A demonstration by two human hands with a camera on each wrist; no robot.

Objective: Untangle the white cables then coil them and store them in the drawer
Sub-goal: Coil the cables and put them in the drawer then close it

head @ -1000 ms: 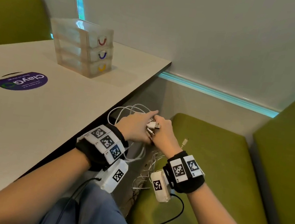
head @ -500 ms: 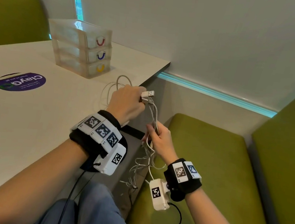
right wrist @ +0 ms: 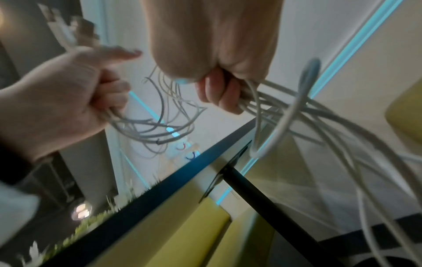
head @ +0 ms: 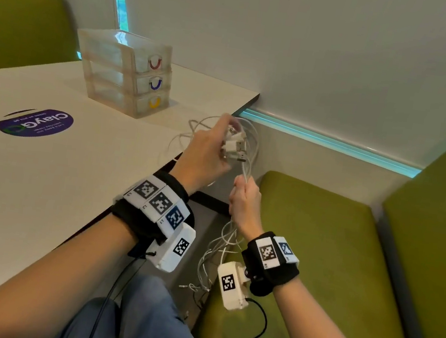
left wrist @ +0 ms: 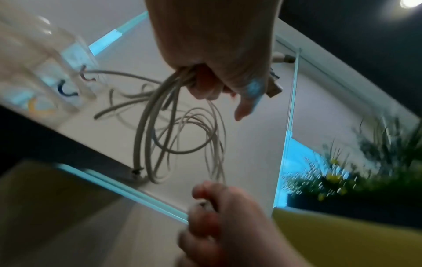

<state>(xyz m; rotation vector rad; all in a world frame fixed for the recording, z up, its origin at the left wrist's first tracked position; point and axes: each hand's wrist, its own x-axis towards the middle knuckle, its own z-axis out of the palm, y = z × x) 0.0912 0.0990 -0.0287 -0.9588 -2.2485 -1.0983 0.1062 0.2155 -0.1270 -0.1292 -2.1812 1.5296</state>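
A tangle of white cables (head: 248, 155) hangs between my two hands at the table's right edge. My left hand (head: 209, 152) grips the upper bunch with its USB plugs (head: 234, 149) sticking out to the right; loops (left wrist: 182, 130) dangle below its fist (left wrist: 212, 72). My right hand (head: 244, 203) sits lower and grips the strands (right wrist: 274, 110) that run down to loose ends (head: 211, 267) by my lap. A clear three-drawer unit (head: 123, 71) with red, blue and yellow handles stands shut on the table, behind and left of my hands.
The white table (head: 41, 186) carries a purple round sticker (head: 36, 122). A green bench seat (head: 318, 254) lies to the right, a white wall behind it. A black table leg (right wrist: 262, 198) runs under the tabletop. My blue-trousered knee (head: 138, 314) is below.
Both hands lifted the cable bundle from the bench up to table height. The left hand rose further towards the drawers; the right hand stayed lower, so the cables stretch between them.
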